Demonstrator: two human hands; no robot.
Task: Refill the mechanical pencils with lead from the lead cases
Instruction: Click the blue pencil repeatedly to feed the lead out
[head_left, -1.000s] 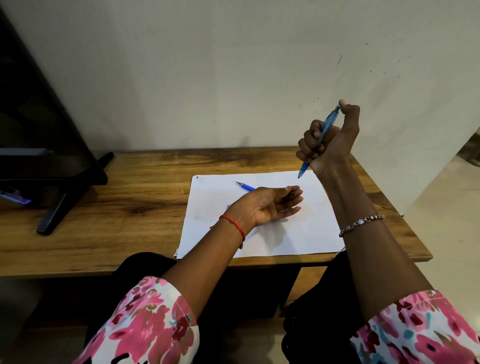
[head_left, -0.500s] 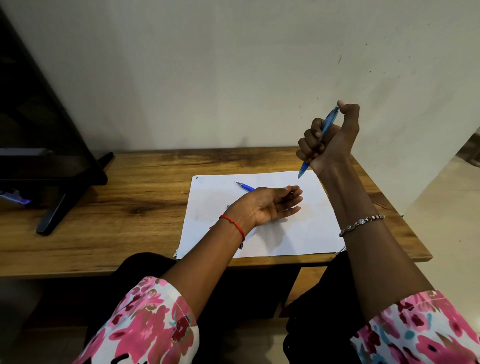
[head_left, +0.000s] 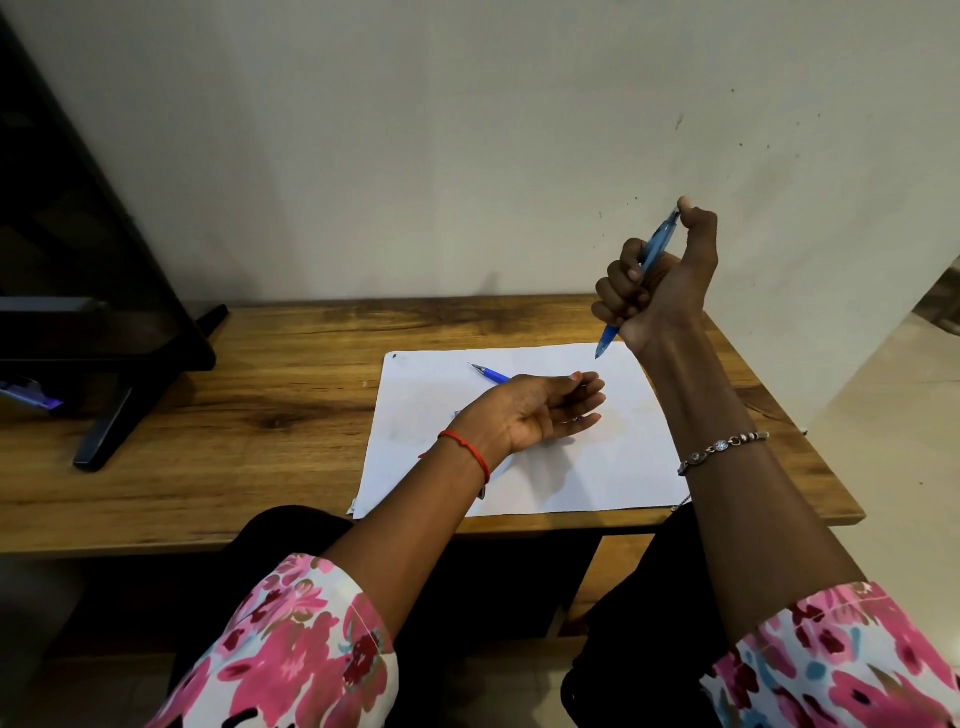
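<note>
Two blue mechanical pencils. Held pencil (head_left: 655, 247) tip-down in the raised right hand (head_left: 660, 286), fingers (head_left: 615, 291) curled round the barrel, thumb on its top end. Second pencil (head_left: 491, 373) flat on the paper, partly hidden behind the left hand (head_left: 535, 410); palm up, fingers relaxed, holding nothing visible. One white paper sheet (head_left: 597, 467) on a wooden bench (head_left: 260, 415). Pale wall (head_left: 467, 156) behind, black stand (head_left: 130, 405) at left.

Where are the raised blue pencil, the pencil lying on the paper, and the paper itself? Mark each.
raised blue pencil (head_left: 657, 243), head view, on its upper barrel.
pencil lying on the paper (head_left: 491, 373), head view, on the barrel near the tip.
paper (head_left: 623, 467), head view, on its bare right part.
</note>
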